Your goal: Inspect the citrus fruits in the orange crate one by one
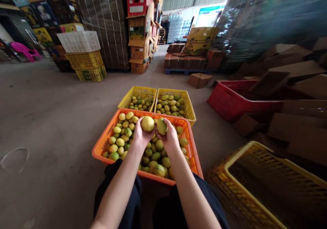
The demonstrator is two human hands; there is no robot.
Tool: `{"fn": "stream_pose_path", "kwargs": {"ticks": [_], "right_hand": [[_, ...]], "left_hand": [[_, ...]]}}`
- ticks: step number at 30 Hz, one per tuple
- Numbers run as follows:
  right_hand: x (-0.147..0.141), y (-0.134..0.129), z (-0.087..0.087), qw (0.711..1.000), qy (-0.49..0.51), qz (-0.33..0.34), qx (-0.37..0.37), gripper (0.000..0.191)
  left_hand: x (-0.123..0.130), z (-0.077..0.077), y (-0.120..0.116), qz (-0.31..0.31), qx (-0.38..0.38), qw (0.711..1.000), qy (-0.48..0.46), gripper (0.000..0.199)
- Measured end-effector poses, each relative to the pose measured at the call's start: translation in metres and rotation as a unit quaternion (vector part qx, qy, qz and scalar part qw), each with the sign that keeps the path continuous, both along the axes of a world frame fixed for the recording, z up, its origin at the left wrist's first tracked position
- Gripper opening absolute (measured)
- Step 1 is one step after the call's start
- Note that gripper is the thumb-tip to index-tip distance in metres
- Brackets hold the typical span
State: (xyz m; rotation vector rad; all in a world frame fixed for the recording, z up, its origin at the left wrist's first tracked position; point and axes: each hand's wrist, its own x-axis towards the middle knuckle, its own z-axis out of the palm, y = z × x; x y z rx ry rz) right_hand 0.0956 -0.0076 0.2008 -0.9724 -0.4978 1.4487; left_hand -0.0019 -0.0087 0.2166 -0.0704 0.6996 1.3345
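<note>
Over the middle of an orange crate point(196, 159) filled with yellow and green lemon-like fruit, my left hand point(141, 135) holds a round yellow fruit point(147, 124). Close beside it, my right hand point(170, 135) is wrapped round a greener fruit point(161, 126). Both hands are raised above the pile, nearly touching each other. Beyond the orange crate's far edge stand two yellow crates, the left one point(124, 100) with smaller fruit and the right one point(190, 108) with larger fruit.
An open yellow crate point(251, 184) stands at the lower right, with a red bin point(222, 101) and cardboard pieces point(301, 120) behind it. Further back are stacked white and yellow crates point(84, 59), tall carton stacks point(138, 28) and a loaded blue pallet point(178, 71).
</note>
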Motion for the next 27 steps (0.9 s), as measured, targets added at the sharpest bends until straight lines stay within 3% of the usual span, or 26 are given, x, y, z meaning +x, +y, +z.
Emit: {"fn": "stream_pose_path", "kwargs": {"ticks": [3,7,13,20,27], "right_hand": [[0.001,-0.004,0.008,0.999,0.014,0.021,-0.041,0.025],[0.003,-0.008,0.015,0.998,0.034,0.036,-0.043,0.024],[0.009,-0.007,0.021,0.995,0.093,0.021,-0.032,0.02],[0.012,-0.001,0.016,0.989,0.115,-0.019,-0.088,0.021],[0.012,-0.003,0.018,0.993,0.085,0.04,-0.069,0.017]], "left_hand": [[0.003,0.002,-0.001,0.009,0.026,1.0,0.014,0.018],[0.005,0.006,-0.004,0.014,0.035,0.999,0.016,0.02],[0.0,0.001,-0.002,-0.001,0.044,0.998,-0.052,0.04],[0.0,-0.001,0.002,-0.003,0.037,0.998,-0.059,0.031],[0.001,0.005,-0.002,0.019,0.032,0.999,-0.03,0.025]]}}
